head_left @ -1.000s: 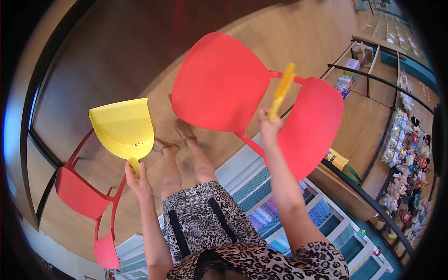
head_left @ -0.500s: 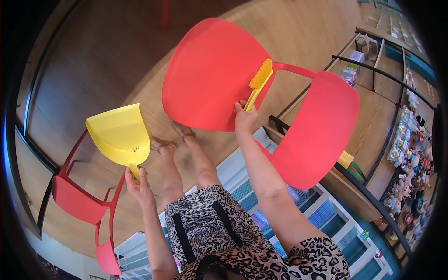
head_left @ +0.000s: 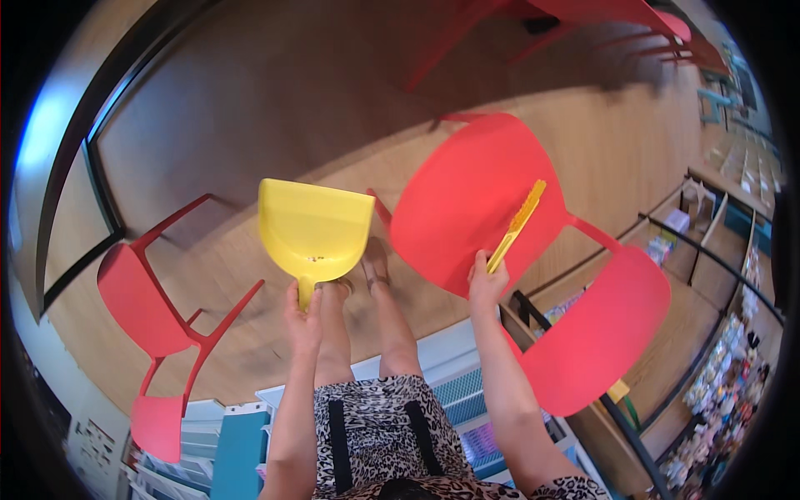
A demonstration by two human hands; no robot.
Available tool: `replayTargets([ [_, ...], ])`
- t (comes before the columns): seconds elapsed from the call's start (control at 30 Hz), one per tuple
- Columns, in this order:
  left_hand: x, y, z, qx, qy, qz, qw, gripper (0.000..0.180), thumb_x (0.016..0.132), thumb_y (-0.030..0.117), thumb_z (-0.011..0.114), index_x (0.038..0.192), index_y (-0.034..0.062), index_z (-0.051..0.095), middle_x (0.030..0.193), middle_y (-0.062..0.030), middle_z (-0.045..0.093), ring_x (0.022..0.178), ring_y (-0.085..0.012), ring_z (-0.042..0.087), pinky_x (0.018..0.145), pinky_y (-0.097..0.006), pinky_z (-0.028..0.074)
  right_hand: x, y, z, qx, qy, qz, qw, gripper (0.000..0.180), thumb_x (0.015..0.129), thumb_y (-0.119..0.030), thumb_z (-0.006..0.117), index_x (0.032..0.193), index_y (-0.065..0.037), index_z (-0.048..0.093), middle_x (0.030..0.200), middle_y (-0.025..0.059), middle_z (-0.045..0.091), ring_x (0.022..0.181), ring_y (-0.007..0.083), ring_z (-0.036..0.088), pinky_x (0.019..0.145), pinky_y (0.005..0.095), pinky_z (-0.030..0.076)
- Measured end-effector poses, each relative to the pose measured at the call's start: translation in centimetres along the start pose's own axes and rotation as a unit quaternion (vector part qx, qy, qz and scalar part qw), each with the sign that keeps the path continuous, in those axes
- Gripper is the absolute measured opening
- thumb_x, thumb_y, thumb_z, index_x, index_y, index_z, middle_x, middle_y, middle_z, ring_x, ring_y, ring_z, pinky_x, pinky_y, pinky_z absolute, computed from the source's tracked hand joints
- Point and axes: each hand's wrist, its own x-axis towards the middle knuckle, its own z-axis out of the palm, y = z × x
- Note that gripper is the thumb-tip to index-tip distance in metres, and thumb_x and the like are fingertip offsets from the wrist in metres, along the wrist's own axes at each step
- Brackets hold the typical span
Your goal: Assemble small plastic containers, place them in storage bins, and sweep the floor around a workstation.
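My left hand point(head_left: 302, 319) grips the short handle of a yellow dustpan point(head_left: 312, 225), its wide edge pointing away from me. A few small dark crumbs lie inside the pan near the handle. In my right hand point(head_left: 486, 283) is a yellow hand brush point(head_left: 522, 221), fingers wrapped round its handle and bristles pointing up and away. The brush is over the seat of a red chair point(head_left: 475, 196); whether it touches the seat I cannot tell. The dustpan hangs above the wooden floor, left of that seat and apart from it.
Another red chair point(head_left: 146, 304) is at the left. More red chairs point(head_left: 608, 12) stand at the far side. Wooden shelving point(head_left: 667, 333) with small goods runs along the right. White and teal racks point(head_left: 458, 408) lie close behind my legs. A black frame point(head_left: 104, 192) edges the far left.
My view has shifted, bringing far chairs into sight. The dustpan has come nearer the red chair and my legs. The brush has turned, its bristles now showing edge-on. Both hands keep their grip.
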Motion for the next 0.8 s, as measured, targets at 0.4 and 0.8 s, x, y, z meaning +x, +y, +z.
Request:
replayTargets([
  [0.4, 3.9, -2.4, 2.8, 0.009, -0.039, 0.046, 0.998, 0.042, 0.085, 0.008, 0.072, 0.123, -0.0041, 0.057, 0.112, -0.0215, 0.066, 0.105, -0.0322, 0.064, 0.092, -0.038, 0.049, -12.6, -3.5, 14.0, -0.064, -0.187, -0.065, 0.978, 0.009, 0.091, -0.001, 0.064, 0.1, -0.001, 0.061, 0.079, 0.0013, 0.061, 0.059, 0.0075, 0.057, 0.053, 0.022, 0.046],
  [0.8, 9.1, -5.8, 2.5, -0.028, 0.008, 0.022, 0.999, 0.039, 0.085, 0.005, 0.069, 0.123, 0.0008, 0.06, 0.115, -0.0184, 0.066, 0.108, -0.0328, 0.063, 0.093, -0.04, 0.049, -5.1, -6.3, 14.9, -0.174, -0.241, -0.22, 0.929, 0.021, 0.104, -0.023, 0.049, 0.098, -0.004, 0.054, 0.063, -0.0034, 0.045, 0.052, 0.0059, 0.042, 0.049, 0.0237, 0.038],
])
